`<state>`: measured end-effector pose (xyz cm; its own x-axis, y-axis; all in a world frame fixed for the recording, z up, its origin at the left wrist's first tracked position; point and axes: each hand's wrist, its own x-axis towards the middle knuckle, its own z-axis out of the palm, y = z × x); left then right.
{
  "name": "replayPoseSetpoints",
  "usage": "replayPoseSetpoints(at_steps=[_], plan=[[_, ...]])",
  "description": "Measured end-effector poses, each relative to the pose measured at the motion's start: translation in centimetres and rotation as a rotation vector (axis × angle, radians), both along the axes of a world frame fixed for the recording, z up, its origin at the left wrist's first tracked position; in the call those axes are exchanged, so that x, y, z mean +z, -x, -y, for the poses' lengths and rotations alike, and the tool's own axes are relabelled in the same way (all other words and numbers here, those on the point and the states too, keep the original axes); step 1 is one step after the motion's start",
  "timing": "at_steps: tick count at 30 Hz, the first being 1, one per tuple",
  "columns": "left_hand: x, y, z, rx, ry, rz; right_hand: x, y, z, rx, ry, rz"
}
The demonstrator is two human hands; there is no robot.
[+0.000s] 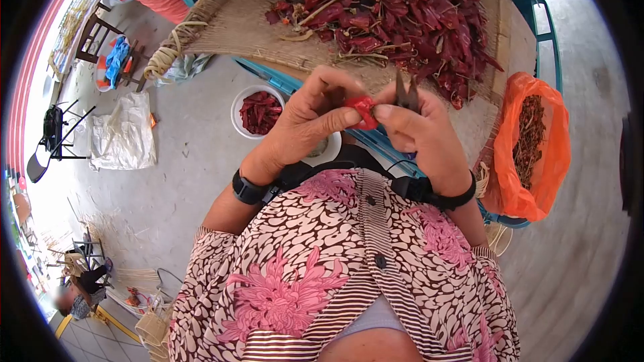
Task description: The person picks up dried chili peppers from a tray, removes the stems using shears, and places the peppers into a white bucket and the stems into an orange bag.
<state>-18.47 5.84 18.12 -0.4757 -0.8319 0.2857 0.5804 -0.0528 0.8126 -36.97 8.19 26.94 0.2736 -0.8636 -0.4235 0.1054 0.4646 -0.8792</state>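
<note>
A dried red chili point(363, 112) is pinched between my two hands, above the near edge of the woven tray point(268, 47). My left hand point(315, 114) grips its left side with thumb and fingers. At its right end, my right hand point(422, 121) pinches with thumb and fingertip. That same hand also holds small dark scissors point(407, 97), their short blades apart and pointing away from me. The scissors' handles are mostly hidden in the palm. A large heap of dried chilies point(402, 13) covers much of the tray.
A white bowl of chilies point(260, 112) stands left of my left hand, with another white bowl point(329, 151) partly under my wrist. An orange plastic bag point(557, 154) of dry brown bits is on the right. A person point(80, 291) sits far left, near chairs.
</note>
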Motion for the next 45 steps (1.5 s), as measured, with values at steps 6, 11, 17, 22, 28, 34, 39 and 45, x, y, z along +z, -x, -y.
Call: replayPoseSetpoints(at_steps=[6, 11, 17, 22, 28, 34, 39, 45], plan=[[-0.6, 0.0, 0.1, 0.17, 0.142, 0.039, -0.7, -0.7, 0.3, -0.066, -0.053, 0.262], [0.3, -0.9, -0.6, 0.25, 0.165, 0.08, -0.5, -2.0, 0.3, -0.077, -0.022, 0.264], [0.1, -0.7, -0.7, 0.37, 0.183, 0.165, -0.9, -2.4, 0.5, -0.053, 0.031, 0.206], [0.4, -1.1, -0.6, 0.381, 0.126, 0.212, -0.6, -3.4, -0.2, -0.107, 0.368, -0.223], [0.5, -1.1, -0.4, 0.388, 0.106, 0.265, -0.4, -2.9, 0.3, -0.032, 1.047, -0.744], [1.2, -1.4, -0.1, 0.466, 0.246, 0.43, -0.7, -3.0, 0.7, -0.042, 1.158, -0.801], [1.1, -1.4, -0.1, 0.459, 0.279, 0.568, -0.9, -2.1, 1.3, 0.075, 1.234, -1.033], [1.4, -1.4, 0.1, 0.539, 0.531, 0.761, -1.1, -1.9, 1.6, 0.24, 1.287, -1.208]])
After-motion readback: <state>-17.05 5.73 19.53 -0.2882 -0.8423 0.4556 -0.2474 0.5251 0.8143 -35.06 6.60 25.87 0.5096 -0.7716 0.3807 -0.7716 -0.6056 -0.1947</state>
